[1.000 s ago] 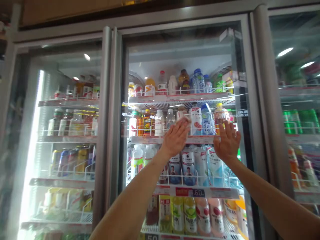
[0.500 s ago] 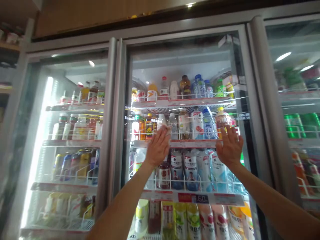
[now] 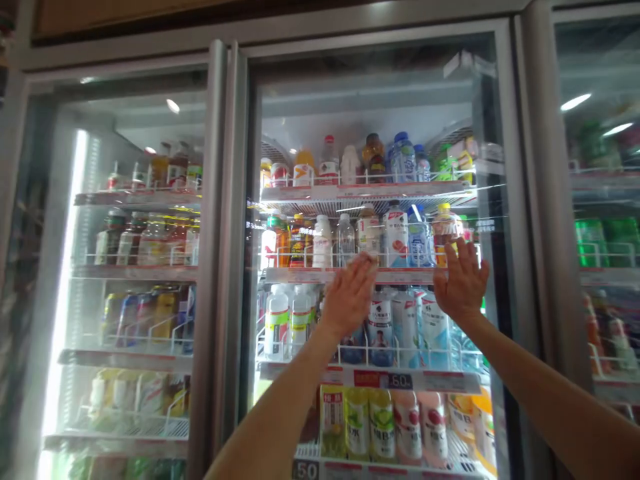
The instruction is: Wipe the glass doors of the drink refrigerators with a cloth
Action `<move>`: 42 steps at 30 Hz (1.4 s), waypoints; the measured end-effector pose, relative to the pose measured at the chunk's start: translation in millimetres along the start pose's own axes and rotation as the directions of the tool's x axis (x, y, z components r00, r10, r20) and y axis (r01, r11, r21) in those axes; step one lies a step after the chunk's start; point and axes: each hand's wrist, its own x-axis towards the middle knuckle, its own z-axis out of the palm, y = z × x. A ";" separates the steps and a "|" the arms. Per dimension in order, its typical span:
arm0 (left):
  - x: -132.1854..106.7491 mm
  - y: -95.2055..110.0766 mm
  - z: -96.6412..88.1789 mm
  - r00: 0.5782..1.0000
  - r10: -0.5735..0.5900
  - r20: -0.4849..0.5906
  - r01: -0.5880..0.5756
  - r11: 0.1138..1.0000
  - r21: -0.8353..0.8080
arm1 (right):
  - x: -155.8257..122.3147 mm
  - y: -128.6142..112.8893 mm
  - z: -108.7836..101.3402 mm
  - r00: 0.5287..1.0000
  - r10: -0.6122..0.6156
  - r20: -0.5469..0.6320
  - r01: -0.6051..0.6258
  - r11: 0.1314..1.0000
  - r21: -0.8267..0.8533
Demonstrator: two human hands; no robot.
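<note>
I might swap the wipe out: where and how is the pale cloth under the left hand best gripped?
Probably by the upper edge of the pale cloth, coming from above: it peeks past the fingertips of the left hand, which seems to press the rest flat toward the glass door. Blur hides its outline.

- L hand (image 3: 350,297) was bare, partly blurred
- R hand (image 3: 461,283) was bare, slim-fingered
- L forearm (image 3: 280,397) & R forearm (image 3: 535,383) were bare, tapered twd wrists

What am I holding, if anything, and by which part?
Your left hand has what looks like a pale cloth under its fingers; the grip is hidden. Your right hand shows nothing held.
</note>
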 end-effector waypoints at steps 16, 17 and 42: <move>-84.3 -44.5 -33.5 0.963 -0.264 -0.048 0.267 0.961 0.071 | 1.0 0.5 -0.6 1.000 -0.018 -0.009 0.018 1.000 0.005; -89.9 -55.5 -37.4 0.914 -0.388 -0.115 0.399 0.912 0.097 | 0.9 0.1 -0.6 1.000 -0.014 -0.012 0.014 1.000 0.008; -101.4 -11.4 -34.8 0.999 0.017 0.046 -0.015 0.999 -0.040 | -1.2 1.3 2.9 0.999 -0.018 -0.027 0.018 1.000 0.020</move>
